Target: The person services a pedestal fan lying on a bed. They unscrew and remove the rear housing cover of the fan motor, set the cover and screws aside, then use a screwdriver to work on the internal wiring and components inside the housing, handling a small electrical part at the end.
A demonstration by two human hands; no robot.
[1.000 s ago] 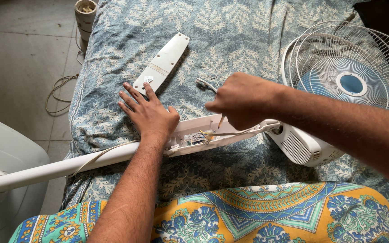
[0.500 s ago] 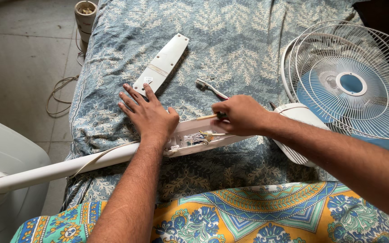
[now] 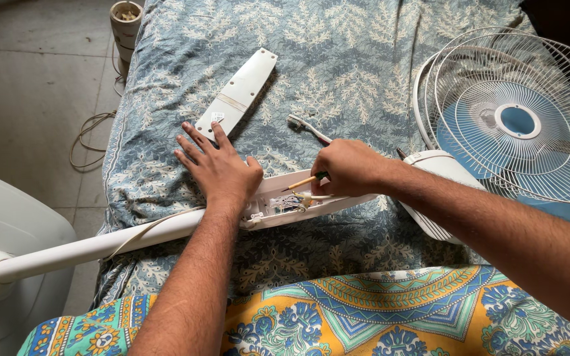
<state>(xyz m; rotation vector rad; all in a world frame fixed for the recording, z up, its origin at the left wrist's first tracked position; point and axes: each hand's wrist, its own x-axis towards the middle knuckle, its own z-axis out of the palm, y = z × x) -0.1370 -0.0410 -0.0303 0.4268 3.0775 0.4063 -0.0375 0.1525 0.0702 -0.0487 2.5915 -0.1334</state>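
screwdriver point(image 3: 305, 181) pinched in right hand point(image 3: 348, 168); left hand point(image 3: 222, 168) spread flat beside white cover panel point(image 3: 239, 92)

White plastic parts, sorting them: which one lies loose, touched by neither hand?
The flat cover panel lying beyond the left hand; the open housing sits under both hands.

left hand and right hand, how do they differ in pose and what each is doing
The left hand lies flat, fingers spread, palm down on the opened white control housing and the bedsheet; it holds nothing. The right hand is curled closed, gripping a thin tool with its tip pointing into the housing's wiring. The left arm comes from below, the right from the lower right. Both are bare and meet at the housing.
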